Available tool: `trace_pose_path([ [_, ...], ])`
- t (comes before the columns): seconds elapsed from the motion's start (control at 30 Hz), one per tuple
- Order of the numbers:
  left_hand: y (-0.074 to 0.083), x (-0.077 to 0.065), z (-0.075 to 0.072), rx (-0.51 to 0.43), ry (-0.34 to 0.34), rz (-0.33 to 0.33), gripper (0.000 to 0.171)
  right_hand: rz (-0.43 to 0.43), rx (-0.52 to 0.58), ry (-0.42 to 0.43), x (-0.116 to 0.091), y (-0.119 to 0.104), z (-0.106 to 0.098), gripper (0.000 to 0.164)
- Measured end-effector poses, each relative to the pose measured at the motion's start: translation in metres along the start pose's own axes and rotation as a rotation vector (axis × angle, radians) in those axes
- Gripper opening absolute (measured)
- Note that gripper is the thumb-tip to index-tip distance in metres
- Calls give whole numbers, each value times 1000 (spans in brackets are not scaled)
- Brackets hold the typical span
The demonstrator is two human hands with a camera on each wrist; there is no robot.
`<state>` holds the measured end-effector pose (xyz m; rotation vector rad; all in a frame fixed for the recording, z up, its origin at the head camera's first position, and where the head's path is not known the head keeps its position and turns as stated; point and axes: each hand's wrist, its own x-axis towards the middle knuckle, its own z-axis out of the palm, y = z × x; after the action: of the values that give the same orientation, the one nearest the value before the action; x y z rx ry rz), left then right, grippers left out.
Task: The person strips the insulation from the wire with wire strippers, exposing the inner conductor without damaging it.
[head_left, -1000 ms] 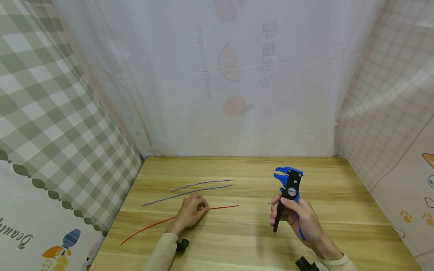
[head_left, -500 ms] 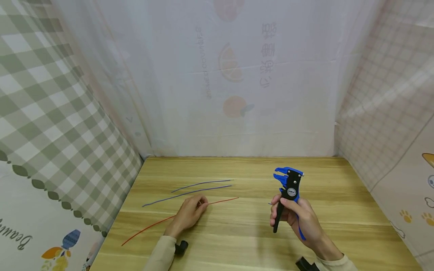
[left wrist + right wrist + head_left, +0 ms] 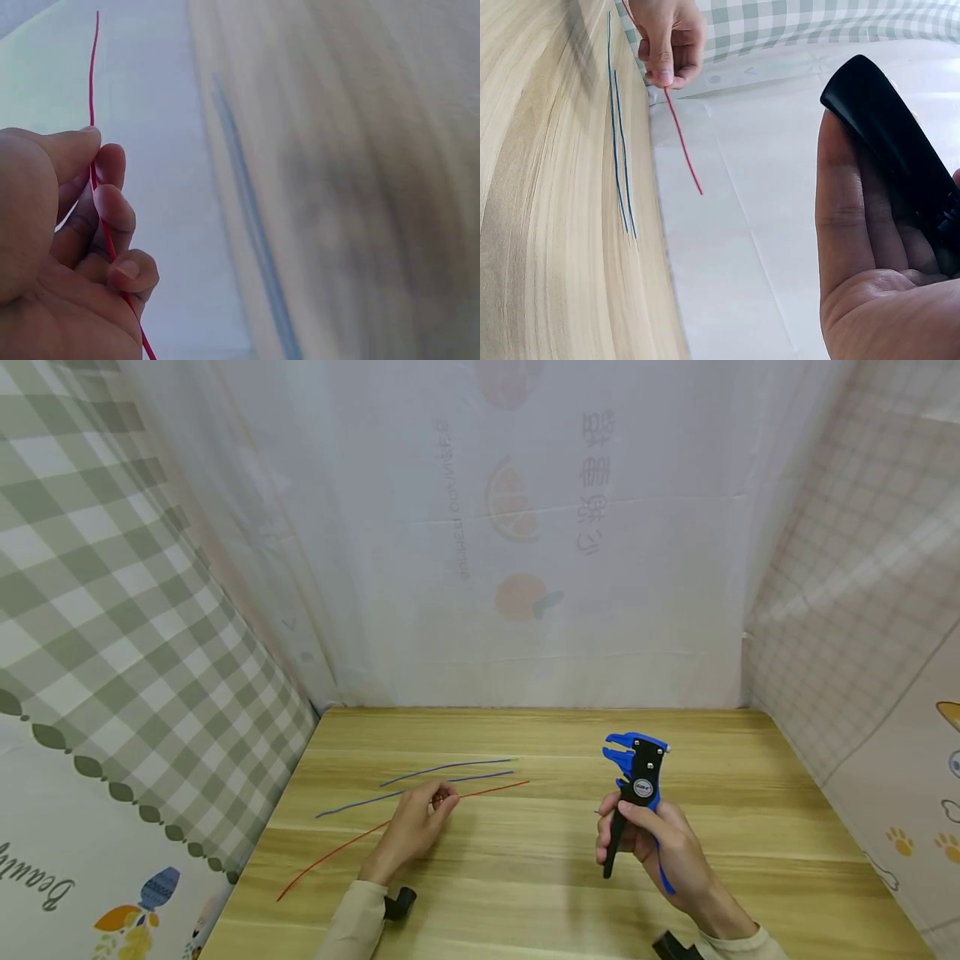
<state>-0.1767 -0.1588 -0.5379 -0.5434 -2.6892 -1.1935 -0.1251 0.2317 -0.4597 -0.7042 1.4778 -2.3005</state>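
Observation:
Between thumb and fingertips my left hand (image 3: 415, 821) pinches a thin red wire (image 3: 93, 75). One end sticks out past the fingertips to the right; the longer end trails back beneath the palm toward the front left. In the right wrist view the red wire (image 3: 682, 142) shows held up off the table. My right hand (image 3: 667, 843) grips a blue and black wire stripper (image 3: 643, 777) by its handles, its blue jaws pointing up and to the left. The right wrist view shows the black handle (image 3: 889, 127) along the fingers.
Two blue wires lie on the wooden table (image 3: 525, 893) behind my left hand: a shorter far wire (image 3: 442, 767) and a longer near wire (image 3: 360, 802). A short blue tip (image 3: 597, 812) shows beside my right fingers. Fabric sheets wall the back and both sides.
My left hand has lifted the red wire; its right end has swung up toward the blue wires, and its left end has shifted slightly right. My right hand with the wire stripper has hardly moved.

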Motion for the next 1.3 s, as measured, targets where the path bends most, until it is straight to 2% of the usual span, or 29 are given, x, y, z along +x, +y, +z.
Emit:
trace_pose_path([
  [0.23, 22, 3, -13, 75, 121, 147, 6, -9, 4, -16, 1, -1, 2, 37],
  [0.37, 36, 4, -22, 93, 165, 203, 6, -10, 0, -21, 2, -2, 3, 38],
  [0.57, 56, 5, -36, 94, 198, 239, 7, -53, 21, -84, 2, -2, 3, 43],
  [0.7, 68, 5, -44, 95, 225, 269, 9, -45, 27, -92, 2, -4, 5, 42],
  [0.97, 90, 8, -59, 138, 327, 381, 14, -30, 33, -129, 4, -16, 19, 42],
  [1.3, 120, 10, -76, 101, 414, 474, 14, -11, 31, -157, 1, -29, 37, 41],
])
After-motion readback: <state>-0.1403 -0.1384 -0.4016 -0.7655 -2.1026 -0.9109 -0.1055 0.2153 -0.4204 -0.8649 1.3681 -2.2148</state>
